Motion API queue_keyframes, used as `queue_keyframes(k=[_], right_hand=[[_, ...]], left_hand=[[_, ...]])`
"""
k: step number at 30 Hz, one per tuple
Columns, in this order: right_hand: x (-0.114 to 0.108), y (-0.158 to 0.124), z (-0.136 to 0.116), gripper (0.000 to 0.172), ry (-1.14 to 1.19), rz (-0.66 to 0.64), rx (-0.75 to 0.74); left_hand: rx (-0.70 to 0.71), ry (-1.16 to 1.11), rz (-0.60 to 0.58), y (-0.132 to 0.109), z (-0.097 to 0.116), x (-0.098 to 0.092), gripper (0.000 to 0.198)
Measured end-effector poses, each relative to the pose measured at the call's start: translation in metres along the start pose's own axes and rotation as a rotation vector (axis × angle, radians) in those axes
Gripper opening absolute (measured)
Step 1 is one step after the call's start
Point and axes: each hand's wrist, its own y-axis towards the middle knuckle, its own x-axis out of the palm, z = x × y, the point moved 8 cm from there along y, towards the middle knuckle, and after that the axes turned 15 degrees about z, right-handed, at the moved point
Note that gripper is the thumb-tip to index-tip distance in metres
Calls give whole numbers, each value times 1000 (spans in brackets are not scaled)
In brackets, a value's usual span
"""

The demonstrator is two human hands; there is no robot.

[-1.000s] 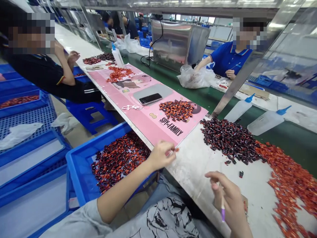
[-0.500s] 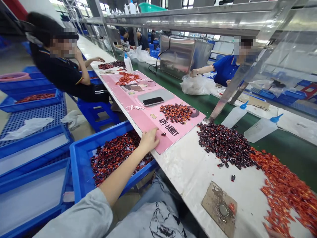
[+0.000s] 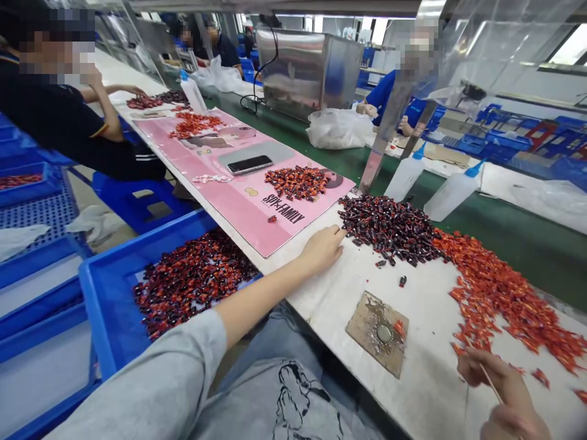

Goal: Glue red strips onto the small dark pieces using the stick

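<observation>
While the left hand [image 3: 322,250] lies open on the white worktable [image 3: 426,391], its fingertips just beside a heap of small dark-red glossy pieces [image 3: 389,229], the right hand [image 3: 509,391], at near right, pinches a thin wooden stick [image 3: 490,384] close to scattered orange-red pieces [image 3: 504,305].

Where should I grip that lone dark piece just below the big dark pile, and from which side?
Pinch the lone dark piece across its narrow sides, coming down from above. It looks small and oblong, and it lies apart from the dark pile on the white bench top, so fingers should fit around it. The left hand is nearer.
</observation>
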Motion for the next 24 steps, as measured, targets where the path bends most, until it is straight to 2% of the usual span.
queue_keyframes(k=[3,6,10,13,16,20,21,22,24], right_hand=[[20,19,-46,76,72,-138,-112],[42,35,-77,75,238,-194,-122],[68,46,-83,72,347,-198,-50],[80,42,-79,66,357,-242,-24],[82,34,-78,64,345,-283,-35],[82,29,-82,66,312,-289,-67],[83,29,-82,67,307,-292,-68],[84,29,-83,68,303,-296,-65],[87,29,-81,69,295,-305,-46]], left_hand=[[7,73,-26,29,13,9,23],[7,107,-38,40,21,18,24],[18,65,-35,39,25,28,22],[12,-17,-8,33,24,26,17],[18,-139,44,12,27,13,31],[64,-371,93,-47,48,-5,29],[72,-482,98,-65,56,-8,25],[35,-739,117,-80,62,-11,21],[-90,-1101,101,-106,69,-6,17]])
